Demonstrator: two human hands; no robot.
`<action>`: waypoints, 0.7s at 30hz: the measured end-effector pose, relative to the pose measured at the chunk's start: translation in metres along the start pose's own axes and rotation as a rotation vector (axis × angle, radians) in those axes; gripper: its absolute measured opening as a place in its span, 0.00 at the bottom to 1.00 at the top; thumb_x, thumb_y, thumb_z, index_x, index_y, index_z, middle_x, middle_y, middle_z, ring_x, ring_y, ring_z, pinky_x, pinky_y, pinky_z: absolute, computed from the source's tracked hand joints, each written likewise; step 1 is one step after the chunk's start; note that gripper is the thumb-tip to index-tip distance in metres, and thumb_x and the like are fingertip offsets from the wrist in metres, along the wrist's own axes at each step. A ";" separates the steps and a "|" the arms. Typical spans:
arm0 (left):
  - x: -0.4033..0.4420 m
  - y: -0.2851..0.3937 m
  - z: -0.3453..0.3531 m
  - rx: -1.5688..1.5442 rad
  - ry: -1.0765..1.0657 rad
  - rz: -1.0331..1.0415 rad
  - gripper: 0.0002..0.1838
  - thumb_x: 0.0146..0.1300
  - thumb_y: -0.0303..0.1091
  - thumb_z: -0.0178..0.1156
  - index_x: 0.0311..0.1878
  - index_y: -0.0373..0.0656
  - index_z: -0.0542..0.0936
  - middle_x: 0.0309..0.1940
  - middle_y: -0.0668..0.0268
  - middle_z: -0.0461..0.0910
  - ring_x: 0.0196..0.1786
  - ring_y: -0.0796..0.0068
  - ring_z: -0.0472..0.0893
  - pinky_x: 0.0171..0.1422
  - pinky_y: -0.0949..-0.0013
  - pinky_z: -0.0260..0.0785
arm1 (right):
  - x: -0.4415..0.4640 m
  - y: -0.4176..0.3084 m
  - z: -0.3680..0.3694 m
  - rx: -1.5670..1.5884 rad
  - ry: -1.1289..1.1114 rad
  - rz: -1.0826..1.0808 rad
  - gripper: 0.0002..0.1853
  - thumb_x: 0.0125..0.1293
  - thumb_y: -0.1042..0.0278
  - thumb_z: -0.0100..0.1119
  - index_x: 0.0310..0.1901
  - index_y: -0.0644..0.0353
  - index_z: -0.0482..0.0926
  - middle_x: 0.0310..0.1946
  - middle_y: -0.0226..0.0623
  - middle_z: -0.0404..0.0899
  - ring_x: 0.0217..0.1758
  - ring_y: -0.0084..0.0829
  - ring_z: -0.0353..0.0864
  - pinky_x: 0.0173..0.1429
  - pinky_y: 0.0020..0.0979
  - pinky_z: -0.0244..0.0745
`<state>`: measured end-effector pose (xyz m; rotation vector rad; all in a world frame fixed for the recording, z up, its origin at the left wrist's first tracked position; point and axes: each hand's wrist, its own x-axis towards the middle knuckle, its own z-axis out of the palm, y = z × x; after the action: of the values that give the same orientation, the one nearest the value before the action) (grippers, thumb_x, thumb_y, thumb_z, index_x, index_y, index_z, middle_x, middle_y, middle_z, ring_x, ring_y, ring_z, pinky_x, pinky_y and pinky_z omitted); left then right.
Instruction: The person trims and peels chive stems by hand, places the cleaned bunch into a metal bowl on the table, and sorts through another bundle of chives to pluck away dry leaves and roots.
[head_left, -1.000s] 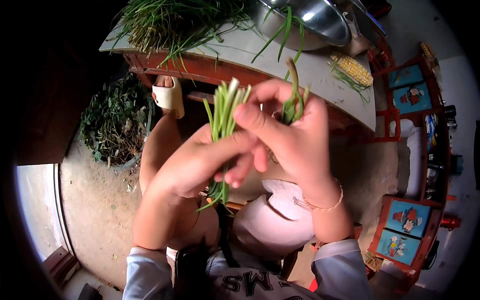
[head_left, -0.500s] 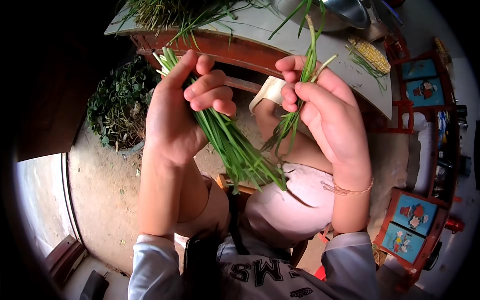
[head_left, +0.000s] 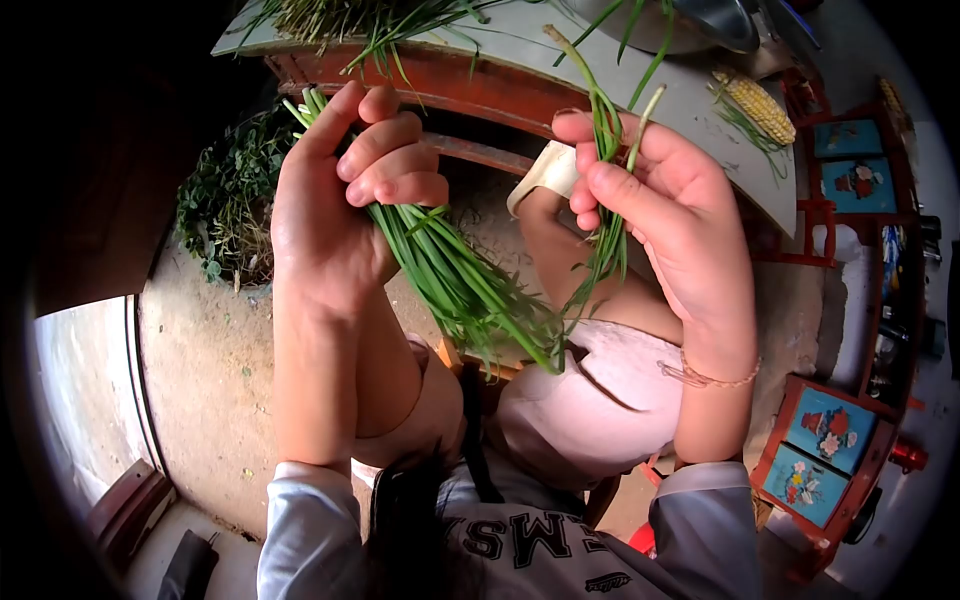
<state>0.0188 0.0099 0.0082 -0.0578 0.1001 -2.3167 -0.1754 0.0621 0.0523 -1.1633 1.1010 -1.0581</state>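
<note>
My left hand [head_left: 335, 200] is wrapped round a bunch of garlic chives [head_left: 465, 285]. The pale stem ends poke out above my index finger, and the green leaves hang down to the right, toward my lap. In my right hand [head_left: 675, 210], a few loose chives [head_left: 603, 125] are pinched between thumb and fingers. Their pale ends point up, while thin leaves droop below the fingers close to the tips of the bunch. The two hands are held apart above my knees.
Ahead is a table [head_left: 690, 105] with a heap of grassy stalks [head_left: 335, 20], a metal basin [head_left: 690, 30] and a corn cob [head_left: 755, 105]. Leafy greens [head_left: 235, 205] fill a container on the floor to the left. A red cabinet [head_left: 840, 390] with painted panels stands at the right.
My left hand has shifted slightly left and up with the bunch, its fingers curled more tightly. The chives in my right hand have tilted, their pale tops now spread further apart.
</note>
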 end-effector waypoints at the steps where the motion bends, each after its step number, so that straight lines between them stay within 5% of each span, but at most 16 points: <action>1: 0.000 0.000 0.000 0.007 0.009 0.024 0.15 0.65 0.38 0.36 0.27 0.41 0.67 0.11 0.75 0.54 0.14 0.84 0.53 0.25 0.79 0.53 | 0.000 0.000 0.000 -0.026 -0.009 0.017 0.14 0.60 0.73 0.47 0.46 0.69 0.70 0.29 0.28 0.69 0.28 0.17 0.68 0.32 0.17 0.64; 16: -0.001 0.003 -0.001 -0.035 -0.020 0.095 0.12 0.62 0.34 0.39 0.26 0.39 0.65 0.10 0.73 0.53 0.14 0.83 0.53 0.21 0.79 0.53 | -0.004 -0.002 0.009 -0.154 0.035 0.014 0.11 0.62 0.69 0.43 0.43 0.62 0.70 0.18 0.29 0.69 0.15 0.09 0.53 0.19 0.11 0.49; 21: -0.002 -0.007 0.010 0.301 0.125 0.247 0.10 0.61 0.35 0.42 0.25 0.43 0.66 0.10 0.77 0.52 0.12 0.85 0.51 0.18 0.80 0.50 | -0.006 -0.009 0.011 -0.036 0.052 0.055 0.05 0.60 0.70 0.49 0.31 0.60 0.67 0.18 0.26 0.71 0.20 0.10 0.63 0.24 0.14 0.54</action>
<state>0.0156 0.0155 0.0185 0.2387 -0.1707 -2.0629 -0.1663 0.0684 0.0628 -1.1328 1.1914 -1.0344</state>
